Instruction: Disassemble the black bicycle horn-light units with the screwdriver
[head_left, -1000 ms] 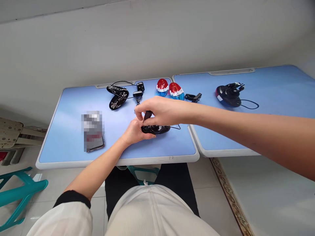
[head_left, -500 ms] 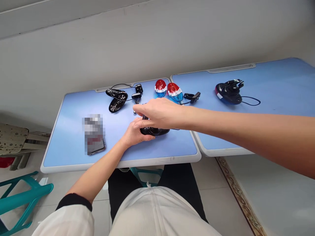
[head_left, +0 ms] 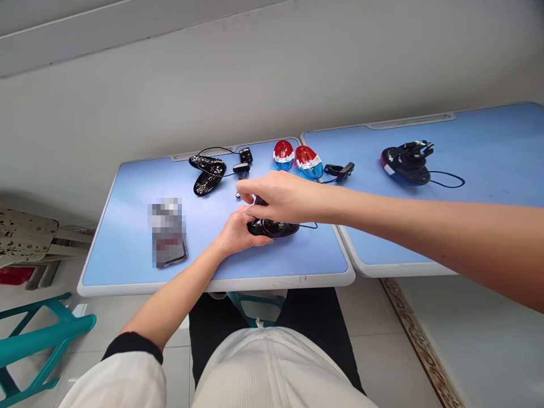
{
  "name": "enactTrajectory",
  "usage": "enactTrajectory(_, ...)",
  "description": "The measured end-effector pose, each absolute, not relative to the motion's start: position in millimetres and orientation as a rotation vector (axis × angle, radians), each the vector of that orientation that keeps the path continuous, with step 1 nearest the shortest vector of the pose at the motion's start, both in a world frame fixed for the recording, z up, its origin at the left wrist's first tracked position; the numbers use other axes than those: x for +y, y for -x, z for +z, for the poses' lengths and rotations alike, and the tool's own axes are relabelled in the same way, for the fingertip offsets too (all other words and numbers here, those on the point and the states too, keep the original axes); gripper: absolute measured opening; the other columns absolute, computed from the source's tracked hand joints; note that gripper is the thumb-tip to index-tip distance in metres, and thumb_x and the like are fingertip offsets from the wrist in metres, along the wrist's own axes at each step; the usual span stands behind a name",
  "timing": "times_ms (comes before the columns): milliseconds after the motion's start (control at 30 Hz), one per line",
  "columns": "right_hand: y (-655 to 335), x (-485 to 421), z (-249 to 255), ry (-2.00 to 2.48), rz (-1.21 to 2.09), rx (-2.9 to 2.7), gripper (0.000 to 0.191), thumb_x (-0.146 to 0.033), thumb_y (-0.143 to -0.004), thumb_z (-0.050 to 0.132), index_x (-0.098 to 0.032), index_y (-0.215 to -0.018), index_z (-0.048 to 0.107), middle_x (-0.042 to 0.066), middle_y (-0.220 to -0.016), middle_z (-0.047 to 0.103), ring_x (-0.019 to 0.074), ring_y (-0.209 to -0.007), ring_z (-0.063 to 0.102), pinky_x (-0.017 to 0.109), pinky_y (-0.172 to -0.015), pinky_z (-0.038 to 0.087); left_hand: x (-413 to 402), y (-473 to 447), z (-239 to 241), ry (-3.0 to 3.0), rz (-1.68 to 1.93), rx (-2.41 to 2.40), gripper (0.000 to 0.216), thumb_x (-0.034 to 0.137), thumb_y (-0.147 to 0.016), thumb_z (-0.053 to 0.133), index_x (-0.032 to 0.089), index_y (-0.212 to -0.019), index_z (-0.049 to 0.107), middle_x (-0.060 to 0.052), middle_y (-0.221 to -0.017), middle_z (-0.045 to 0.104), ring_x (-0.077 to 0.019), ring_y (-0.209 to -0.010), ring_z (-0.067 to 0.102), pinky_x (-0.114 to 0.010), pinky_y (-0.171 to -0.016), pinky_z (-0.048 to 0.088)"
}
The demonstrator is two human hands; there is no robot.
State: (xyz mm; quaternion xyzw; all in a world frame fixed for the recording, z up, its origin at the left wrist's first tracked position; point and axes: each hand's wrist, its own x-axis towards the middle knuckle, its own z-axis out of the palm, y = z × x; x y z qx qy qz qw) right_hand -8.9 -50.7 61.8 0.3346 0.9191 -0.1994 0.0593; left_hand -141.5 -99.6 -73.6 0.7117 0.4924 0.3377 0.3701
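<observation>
A glossy black oval housing [head_left: 274, 228] lies on the left blue table [head_left: 127, 226], with a thin black wire running off its right end. My left hand [head_left: 236, 231] grips its left end from below. My right hand [head_left: 283, 197] reaches over it from the right, fingers pinched on a small black part [head_left: 258, 201] standing at the housing's top. What lies under my right palm is hidden.
Behind the hands lie two black circuit boards [head_left: 207, 173] with wires and small black clips, two red-white-blue lens covers [head_left: 298, 156] and a black bracket [head_left: 340, 169]. A phone [head_left: 169, 238] lies to the left. An assembled black unit [head_left: 406, 163] sits on the right table [head_left: 488, 153]. A teal stool [head_left: 38, 334] stands at lower left.
My right hand has lowered over the housing, pressing the small black part down onto it. My left hand stays on the housing's left end. The view has shifted a little.
</observation>
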Motion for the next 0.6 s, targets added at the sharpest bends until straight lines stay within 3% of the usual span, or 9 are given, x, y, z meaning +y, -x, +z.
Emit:
enactTrajectory(100, 8.3, -50.7, 63.5, -0.947, -0.698, 2.779, 0.017, -0.02, -0.08, 0.057, -0.018, -0.096, 0.05, 0.001, -0.072, 0.054, 0.0124, -0.061, 0.042, 0.025, -0.054, 0.022, -99.0, 142.0, -74.8, -1.866, 0.89, 1.268, 0.031, 0.026, -0.057, 0.08, 0.016, -0.083, 0.069, -0.004, -0.087, 0.066, -0.0234, -0.089, 0.061, -0.035, -0.077, 0.052)
enactTrajectory(233, 10.1, -52.4, 63.7, -0.983, -0.531, 2.767, 0.013, -0.031, -0.085, 0.053, -0.019, -0.083, 0.051, 0.0, -0.066, 0.051, 0.0125, -0.057, 0.039, 0.027, -0.054, 0.021, -99.0, 141.9, -74.4, -1.87, 0.912, 1.285, 0.04, 0.025, -0.057, 0.081, 0.016, -0.094, 0.069, -0.006, -0.099, 0.066, -0.0255, -0.096, 0.061, -0.036, -0.078, 0.052)
enactTrajectory(367, 10.3, -53.7, 63.5, -0.938, -0.543, 2.814, 0.005, -0.017, -0.082, 0.053, -0.019, -0.08, 0.049, 0.0, -0.066, 0.052, 0.0112, -0.057, 0.039, 0.026, -0.054, 0.022, -99.6, 142.0, -74.6, -1.86, 0.91, 1.255, 0.035, 0.023, -0.057, 0.08, 0.017, -0.09, 0.069, -0.004, -0.094, 0.067, -0.025, -0.094, 0.062, -0.035, -0.078, 0.053)
enactTrajectory(433, 9.6, -53.5, 63.1, -0.867, -0.674, 2.835, 0.013, -0.013, -0.078, 0.056, -0.019, -0.086, 0.049, 0.001, -0.072, 0.055, 0.0112, -0.06, 0.042, 0.025, -0.054, 0.022, -99.7, 142.0, -74.5, -1.876, 0.914, 1.262, 0.033, 0.024, -0.057, 0.08, 0.016, -0.087, 0.069, -0.004, -0.093, 0.068, -0.0258, -0.095, 0.062, -0.036, -0.079, 0.053)
enactTrajectory(600, 11.0, -53.7, 61.1, -0.937, -0.596, 2.827, 0.014, -0.032, -0.084, 0.055, -0.019, -0.08, 0.05, -0.002, -0.059, 0.048, 0.0114, -0.055, 0.038, 0.027, -0.054, 0.021, -99.9, 141.6, -71.9, -1.878, 0.918, 1.291, 0.049, 0.024, -0.056, 0.081, 0.016, -0.102, 0.066, -0.008, -0.106, 0.066, -0.0283, -0.104, 0.06, -0.038, -0.084, 0.053)
